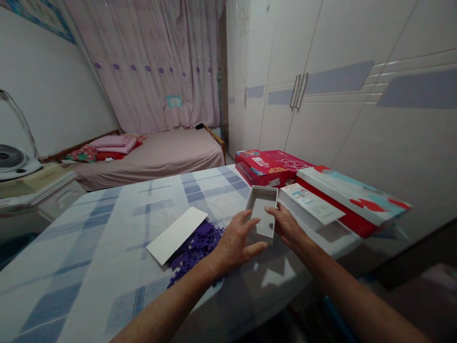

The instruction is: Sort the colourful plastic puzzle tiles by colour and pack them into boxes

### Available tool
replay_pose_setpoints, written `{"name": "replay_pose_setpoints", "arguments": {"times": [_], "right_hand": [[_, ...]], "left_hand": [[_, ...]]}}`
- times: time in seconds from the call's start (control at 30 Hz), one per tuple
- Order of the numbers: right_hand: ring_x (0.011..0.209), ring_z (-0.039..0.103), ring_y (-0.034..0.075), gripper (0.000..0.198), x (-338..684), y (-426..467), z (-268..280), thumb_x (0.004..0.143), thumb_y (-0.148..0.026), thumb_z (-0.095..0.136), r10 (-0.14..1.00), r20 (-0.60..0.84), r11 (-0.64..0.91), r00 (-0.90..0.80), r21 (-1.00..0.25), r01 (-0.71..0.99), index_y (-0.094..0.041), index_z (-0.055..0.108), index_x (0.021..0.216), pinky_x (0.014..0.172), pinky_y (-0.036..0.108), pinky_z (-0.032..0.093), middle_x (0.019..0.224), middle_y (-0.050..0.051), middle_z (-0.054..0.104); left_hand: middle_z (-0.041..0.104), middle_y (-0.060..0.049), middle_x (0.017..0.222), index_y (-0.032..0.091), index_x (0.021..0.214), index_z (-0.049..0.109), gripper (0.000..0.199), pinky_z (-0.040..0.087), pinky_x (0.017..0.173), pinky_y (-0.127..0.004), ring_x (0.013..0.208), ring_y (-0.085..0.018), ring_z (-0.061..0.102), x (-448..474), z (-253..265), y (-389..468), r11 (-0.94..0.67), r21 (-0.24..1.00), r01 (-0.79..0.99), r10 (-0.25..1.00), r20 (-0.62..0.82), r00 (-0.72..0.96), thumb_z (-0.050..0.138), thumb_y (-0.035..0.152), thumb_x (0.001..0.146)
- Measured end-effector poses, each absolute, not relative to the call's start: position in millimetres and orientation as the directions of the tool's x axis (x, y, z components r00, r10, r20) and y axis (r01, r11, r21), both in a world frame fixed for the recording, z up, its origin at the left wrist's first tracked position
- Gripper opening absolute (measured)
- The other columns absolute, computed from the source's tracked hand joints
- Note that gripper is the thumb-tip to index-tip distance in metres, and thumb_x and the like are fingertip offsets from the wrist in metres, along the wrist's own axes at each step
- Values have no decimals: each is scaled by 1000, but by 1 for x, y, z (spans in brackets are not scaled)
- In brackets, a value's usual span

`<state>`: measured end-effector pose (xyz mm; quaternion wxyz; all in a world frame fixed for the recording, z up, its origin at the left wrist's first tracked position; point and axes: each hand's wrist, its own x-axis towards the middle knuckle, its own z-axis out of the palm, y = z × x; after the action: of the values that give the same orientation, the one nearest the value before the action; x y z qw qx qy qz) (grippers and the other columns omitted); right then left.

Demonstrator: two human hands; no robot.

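A small white open box is at the front right of the table, with a bare interior. My right hand grips its right wall, thumb over the rim and the other fingers mostly hidden behind the side. At the box's left side is my left hand, fingers and thumb spread apart; whether its fingertips touch the box I cannot tell. Left of that hand lies a heap of small purple interlocking pieces, partly hidden by the forearm. A flat white rectangular piece rests against the heap's left edge.
A white carton with a printed label lies right of the box. Behind it are a red printed box and a red, white and blue package. A checked cloth covers the table. Beyond stand a bed and a wardrobe.
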<state>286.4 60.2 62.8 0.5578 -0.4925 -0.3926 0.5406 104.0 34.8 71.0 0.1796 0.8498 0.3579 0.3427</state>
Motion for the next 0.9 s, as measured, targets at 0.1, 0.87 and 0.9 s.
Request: {"name": "replay_pose_setpoints", "arguments": {"times": [0.1, 0.87, 0.9], "right_hand": [[78, 64, 21, 38, 317, 77, 57, 73, -29, 55, 996, -57, -65, 74, -993, 104, -16, 57, 108, 71, 36, 52, 93, 8, 68], [89, 63, 21, 30, 334, 33, 32, 90, -19, 39, 889, 437, 179, -136, -58, 982, -16, 59, 112, 81, 35, 39, 103, 10, 69], [88, 63, 21, 30, 334, 33, 31, 90, -18, 38, 890, 436, 165, -133, -38, 985, -17, 59, 111, 79, 35, 40, 102, 10, 69]], "left_hand": [[52, -10, 136, 23, 126, 54, 45, 41, 105, -40, 123, -22, 50, 78, 84, 40, -659, 551, 511, 746, 398, 533, 54, 41, 85], [67, -9, 107, 18, 112, 64, 51, 49, 83, -35, 95, -25, 64, -94, 21, 68, 63, 412, 909, 971, 186, -152, 49, 50, 76], [66, -9, 110, 18, 113, 64, 52, 48, 85, -35, 97, -26, 63, -93, 21, 67, 40, 404, 914, 972, 196, -129, 50, 52, 75]]}}
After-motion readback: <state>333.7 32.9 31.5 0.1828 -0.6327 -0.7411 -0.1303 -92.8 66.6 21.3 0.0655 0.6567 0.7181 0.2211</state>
